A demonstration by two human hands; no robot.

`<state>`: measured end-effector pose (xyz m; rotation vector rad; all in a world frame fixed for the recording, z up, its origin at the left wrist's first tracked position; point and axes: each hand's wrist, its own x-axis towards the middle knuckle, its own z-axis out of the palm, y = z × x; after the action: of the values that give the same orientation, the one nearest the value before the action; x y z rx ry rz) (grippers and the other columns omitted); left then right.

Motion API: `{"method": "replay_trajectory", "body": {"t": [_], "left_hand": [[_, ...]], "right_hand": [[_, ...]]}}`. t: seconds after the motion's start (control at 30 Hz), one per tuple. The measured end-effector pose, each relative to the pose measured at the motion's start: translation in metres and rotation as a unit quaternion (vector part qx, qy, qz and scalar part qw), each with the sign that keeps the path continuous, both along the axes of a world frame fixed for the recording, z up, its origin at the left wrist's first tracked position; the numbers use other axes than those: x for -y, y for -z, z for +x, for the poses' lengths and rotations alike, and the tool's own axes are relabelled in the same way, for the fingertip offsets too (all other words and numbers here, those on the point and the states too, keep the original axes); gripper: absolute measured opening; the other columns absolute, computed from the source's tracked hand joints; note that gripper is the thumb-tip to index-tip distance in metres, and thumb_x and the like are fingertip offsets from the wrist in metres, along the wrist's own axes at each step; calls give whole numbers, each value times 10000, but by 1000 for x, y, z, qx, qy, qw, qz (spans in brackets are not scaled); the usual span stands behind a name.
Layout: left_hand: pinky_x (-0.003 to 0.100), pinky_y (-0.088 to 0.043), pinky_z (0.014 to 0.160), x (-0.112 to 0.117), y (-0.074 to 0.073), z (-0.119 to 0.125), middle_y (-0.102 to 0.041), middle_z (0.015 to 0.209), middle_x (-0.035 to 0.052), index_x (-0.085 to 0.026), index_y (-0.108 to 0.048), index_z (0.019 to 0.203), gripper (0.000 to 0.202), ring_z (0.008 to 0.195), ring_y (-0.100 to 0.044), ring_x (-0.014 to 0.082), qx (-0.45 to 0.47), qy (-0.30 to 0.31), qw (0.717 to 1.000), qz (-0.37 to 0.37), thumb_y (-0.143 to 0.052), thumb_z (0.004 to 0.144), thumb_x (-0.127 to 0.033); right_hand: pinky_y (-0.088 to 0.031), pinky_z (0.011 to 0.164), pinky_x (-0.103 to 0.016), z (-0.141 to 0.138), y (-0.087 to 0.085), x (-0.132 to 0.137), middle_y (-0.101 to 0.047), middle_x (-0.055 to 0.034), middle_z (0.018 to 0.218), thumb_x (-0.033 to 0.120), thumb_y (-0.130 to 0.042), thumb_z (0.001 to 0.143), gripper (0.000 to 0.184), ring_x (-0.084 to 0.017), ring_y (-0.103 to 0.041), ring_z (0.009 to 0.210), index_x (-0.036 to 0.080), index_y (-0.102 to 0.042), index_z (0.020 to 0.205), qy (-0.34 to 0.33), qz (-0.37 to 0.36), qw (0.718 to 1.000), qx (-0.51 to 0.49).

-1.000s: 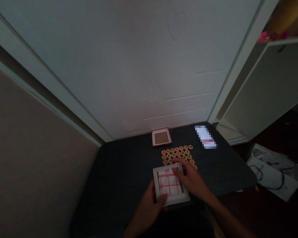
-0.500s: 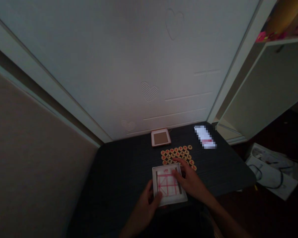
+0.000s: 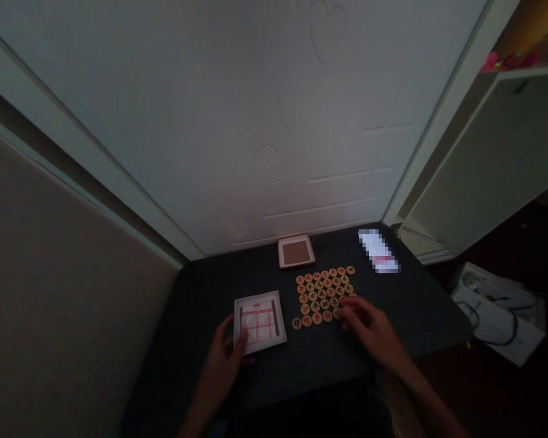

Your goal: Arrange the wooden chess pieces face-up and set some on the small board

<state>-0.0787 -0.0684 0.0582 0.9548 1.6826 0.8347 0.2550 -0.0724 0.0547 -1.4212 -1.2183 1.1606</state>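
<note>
In the head view my left hand [image 3: 223, 350] grips a shallow white box [image 3: 282, 322] by its left side, thumb over the rim. Inside the box lies a folded sheet, probably a game board, with pink-red lines [image 3: 258, 322]. Right of the box, round Chinese chess pieces [image 3: 317, 318] with red or black characters lie in close rows on the table. My right hand [image 3: 369, 331] is at the lower right end of these rows, its thumb and fingers curled together. Its fingers cover some pieces, and whether one is pinched between them is hidden.
The dark table [image 3: 210, 280] stands against a white panel with heart reliefs [image 3: 276, 164]. A box lid or tray [image 3: 296, 251] with a brown centre lies at the back. A bright pixelated object [image 3: 378, 250] lies at the back right. On the floor at right is a white box [image 3: 502, 328] with cables.
My left hand has carried the white box left, uncovering the lower rows of pieces. My right hand has let go of the box and moved right to the end of the rows.
</note>
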Motion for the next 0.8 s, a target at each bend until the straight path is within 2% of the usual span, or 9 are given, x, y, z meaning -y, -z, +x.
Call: {"method": "replay_trajectory", "body": {"t": [0.13, 0.2, 0.3, 0.37, 0.5, 0.57, 0.67, 0.73, 0.8], "left_hand": [[371, -650, 654, 2, 1, 0, -661, 1369, 206, -180, -321, 1550, 787, 790, -777, 258, -34, 40, 999, 9, -629, 916, -530], [412, -636, 759, 6, 1, -2, -624, 1418, 202, -174, -380, 1518, 756, 959, -762, 312, -98, 78, 992, 17, -605, 907, -559], [488, -525, 1005, 16, -1, -7, -563, 1485, 174, -177, -468, 1468, 711, 1222, -653, 368, -245, 127, 961, 31, -576, 895, -583], [527, -497, 1021, 26, -4, -11, -515, 1527, 167, -201, -453, 1487, 736, 1245, -631, 390, -304, 160, 939, 16, -578, 880, -599], [564, -507, 989, 43, -8, -18, -507, 1535, 150, -260, -399, 1531, 781, 1299, -577, 415, -343, 212, 915, -18, -615, 856, -586], [569, -448, 1077, 43, -5, -20, -490, 1540, 153, -239, -392, 1532, 785, 1375, -504, 401, -373, 208, 904, 22, -624, 860, -572], [557, -325, 1196, 30, 6, -22, -369, 1612, 156, -211, -335, 1552, 795, 1487, -352, 366, -391, 198, 888, 141, -624, 890, -545], [566, -302, 1212, 19, 15, -21, -270, 1664, 141, -239, -280, 1573, 821, 1520, -287, 358, -363, 226, 881, 202, -657, 890, -495], [587, -300, 1211, 10, 23, -20, -207, 1689, 139, -272, -214, 1598, 977, 1530, -258, 380, -332, 267, 874, 233, -769, 812, -444]], "right_hand": [[-573, 732, -350, 2, 16, 9, -755, -68, 892, 613, -635, 897, 462, -219, -712, 757, 209, -720, 1104, 2, -10, 1000, 18], [-566, 741, -354, 4, 22, 13, -756, -75, 897, 614, -634, 899, 465, -223, -708, 765, 203, -724, 1096, 9, -10, 1000, 22], [-560, 727, -355, 7, 26, 18, -756, -83, 893, 622, -625, 904, 477, -231, -705, 767, 200, -729, 1100, 17, -14, 999, 25], [-560, 718, -356, 10, 27, 20, -754, -83, 883, 634, -623, 901, 481, -235, -705, 761, 201, -737, 1077, 24, -15, 999, 26], [-563, 708, -358, 15, 29, 24, -739, -76, 819, 652, -627, 889, 490, -245, -706, 753, 197, -746, 1027, 47, -20, 998, 34], [-566, 728, -360, 16, 31, 25, -741, -76, 820, 645, -625, 894, 487, -247, -709, 766, 194, -743, 1033, 51, -23, 998, 39], [-569, 746, -354, 14, 33, 27, -740, -68, 808, 620, -618, 911, 465, -244, -713, 781, 189, -737, 1040, 47, -17, 998, 48], [-574, 744, -344, 12, 32, 29, -742, -61, 807, 591, -613, 926, 439, -242, -720, 790, 191, -733, 1059, 34, -9, 998, 53], [-582, 766, -339, 9, 30, 30, -762, -64, 869, 551, -613, 942, 391, -243, -731, 834, 205, -733, 1080, 14, 6, 998, 65]]}}
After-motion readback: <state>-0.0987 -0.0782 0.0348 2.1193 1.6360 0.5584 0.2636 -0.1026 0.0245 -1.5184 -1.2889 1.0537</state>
